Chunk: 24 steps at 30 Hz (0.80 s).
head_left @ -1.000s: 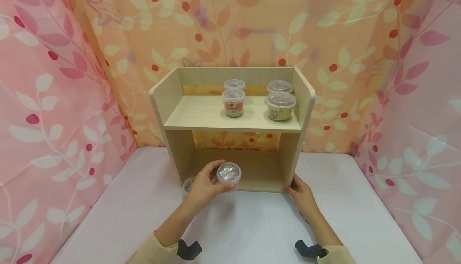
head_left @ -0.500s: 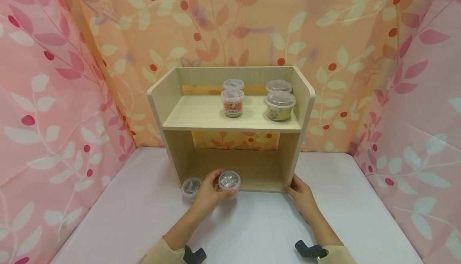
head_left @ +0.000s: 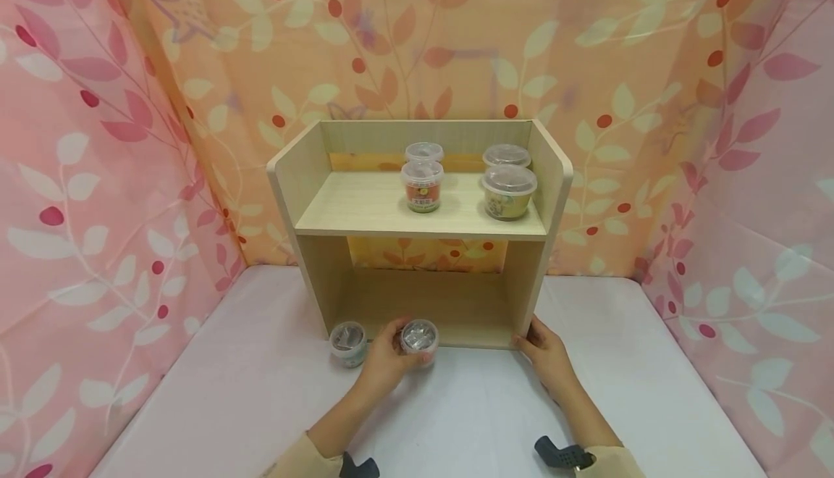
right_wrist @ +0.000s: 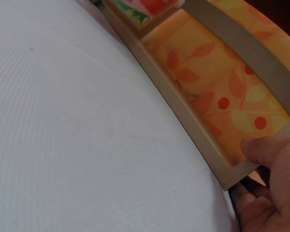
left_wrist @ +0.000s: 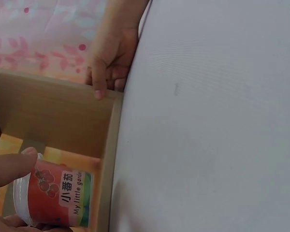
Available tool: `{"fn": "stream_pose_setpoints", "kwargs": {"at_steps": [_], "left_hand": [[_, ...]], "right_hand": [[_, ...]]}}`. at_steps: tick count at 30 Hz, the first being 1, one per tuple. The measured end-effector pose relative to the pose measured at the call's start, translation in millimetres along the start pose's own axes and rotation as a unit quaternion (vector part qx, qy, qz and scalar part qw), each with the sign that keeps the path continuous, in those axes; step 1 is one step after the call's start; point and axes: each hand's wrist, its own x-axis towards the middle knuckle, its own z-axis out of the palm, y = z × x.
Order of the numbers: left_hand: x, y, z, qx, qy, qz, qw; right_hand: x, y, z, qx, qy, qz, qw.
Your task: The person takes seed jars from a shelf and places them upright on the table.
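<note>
Left hand (head_left: 384,357) has its fingers curled round a small lidded cup (head_left: 419,337), set low at the front edge of the shelf unit (head_left: 313,174), just beside a second cup (head_left: 347,340) on the table (head_left: 456,420). Looks like the set-down step; next comes letting go cleanly. Right hand (head_left: 546,357) steadies the unit's bottom right corner, thumb on the frame. Cup label reads "小番茄 My little gar…" (left_wrist: 70,198)
</note>
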Motion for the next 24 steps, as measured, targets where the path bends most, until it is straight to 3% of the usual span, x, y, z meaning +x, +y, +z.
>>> {"fn": "stream_pose_setpoints", "kwargs": {"at_steps": [12,24], "left_hand": [[2.5,-9.4,0.6,0.026,0.006,-0.015,0.9995],[1.3,-17.7,0.9,0.036,0.005,-0.001,0.9994]], "right_hand": [[-1,0,-0.3,0.005,-0.002,0.005,1.000],[0,2,-0.8,-0.005,0.000,0.002,1.000]]}}
